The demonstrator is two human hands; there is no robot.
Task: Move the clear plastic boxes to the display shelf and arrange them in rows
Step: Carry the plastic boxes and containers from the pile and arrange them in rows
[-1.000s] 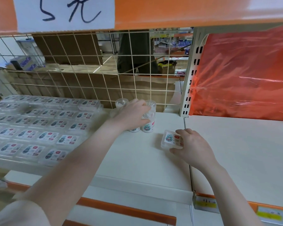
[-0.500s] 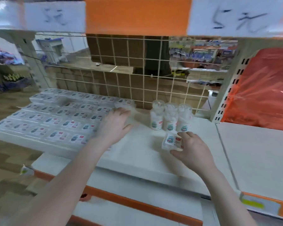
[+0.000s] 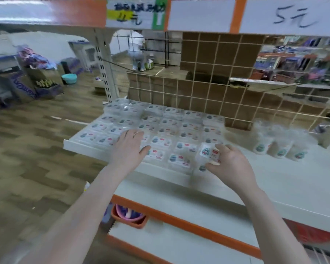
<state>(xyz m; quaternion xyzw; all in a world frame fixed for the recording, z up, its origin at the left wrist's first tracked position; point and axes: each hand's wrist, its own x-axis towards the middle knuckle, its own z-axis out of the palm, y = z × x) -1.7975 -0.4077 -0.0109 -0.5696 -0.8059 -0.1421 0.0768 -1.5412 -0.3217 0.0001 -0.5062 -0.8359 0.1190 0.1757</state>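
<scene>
Clear plastic boxes point(image 3: 161, 128) everywhere, each with a white label showing a teal blob and a red tag. The one in the right hand's fingers point(image 3: 220, 148) shows the same teal and red. White shelf point(image 3: 286, 180), orange trim below. Tan wire grid point(image 3: 217, 88) beyond the fingers. Brown herringbone floor point(image 3: 27, 159).

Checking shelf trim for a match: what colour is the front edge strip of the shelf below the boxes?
Orange, clearest in the head view: the strip.

Bg: wood-pattern floor point(image 3: 36, 149) left, wire grid back panel point(image 3: 217, 96) w/ cardboard behind, orange-trimmed upper shelf edge point(image 3: 46, 14), teal basin point(image 3: 69, 78) upper left.
</scene>
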